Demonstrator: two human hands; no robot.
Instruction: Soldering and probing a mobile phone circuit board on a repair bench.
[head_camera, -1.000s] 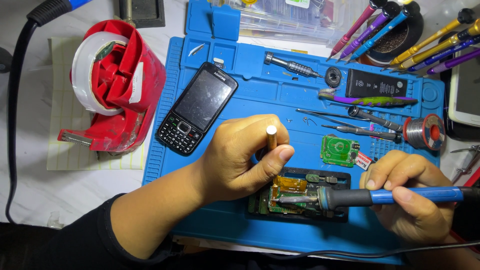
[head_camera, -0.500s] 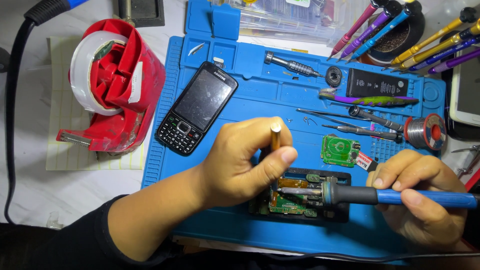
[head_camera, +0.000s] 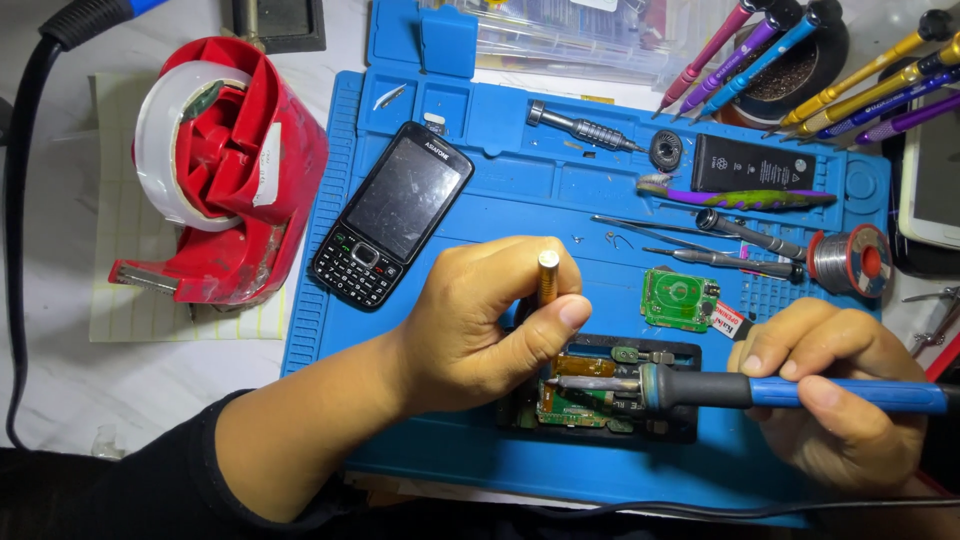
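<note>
My left hand (head_camera: 480, 325) grips a thin brass-coloured tool (head_camera: 548, 275) upright, its lower end down at an opened phone body (head_camera: 600, 400) with a green circuit board showing. My right hand (head_camera: 835, 395) holds a blue-handled soldering iron (head_camera: 800, 392) lying level, its metal tip (head_camera: 590, 384) over the board next to my left thumb. Both hands rest on a blue work mat (head_camera: 500, 190).
A black keypad phone (head_camera: 392, 215) lies on the mat's left. A small green board (head_camera: 680, 298), a solder spool (head_camera: 848, 258), tweezers, a black battery (head_camera: 752, 163) and screwdrivers sit at the right and back. A red tape dispenser (head_camera: 225, 165) stands left of the mat.
The soldering iron and my right hand have shifted slightly, the tip staying over the open phone's board. My left hand keeps the brass tool almost still.
</note>
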